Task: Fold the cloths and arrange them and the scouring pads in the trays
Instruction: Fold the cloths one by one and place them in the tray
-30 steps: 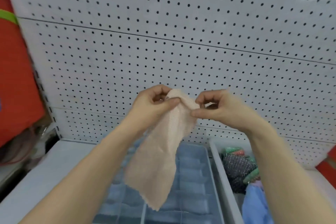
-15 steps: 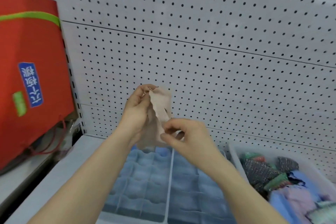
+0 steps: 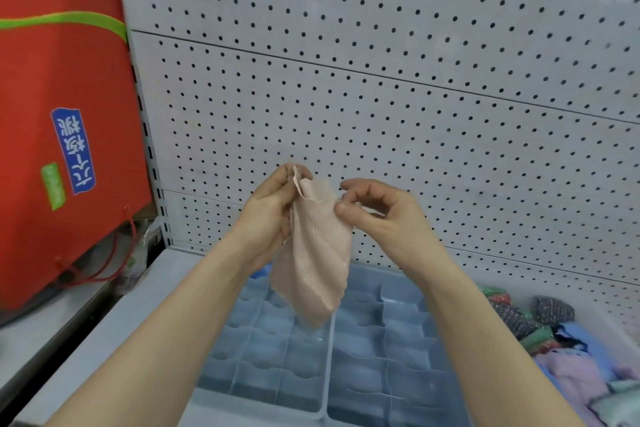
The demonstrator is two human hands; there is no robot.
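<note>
Clearly, the person was in the folding step. The left hand pinched the top corner of the pink cloth between thumb and fingers, up in the air in front of the pegboard. The right hand pinched the cloth's right edge a little lower down with thumb and first finger. Its other fingers were curled loosely and held nothing. The two hands were close together, with only the cloth between them.

The cloth hung down loose and twisted. Its bottom tip dangled above the two blue trays and did not touch them. It may have been folded over once, but the twist made that hard to tell.

The trays sat side by side on the shelf, each split into many small cups. To the right of them lay the scouring pads and more cloths in a heap.

So the job looked to be near its start. Next, the cloth likely needed to be pulled flat, with its edges matched, and folded small enough to fit one cup. Being soft and floppy, it would probably need both hands until it was tucked in, or it could spring open.
</note>
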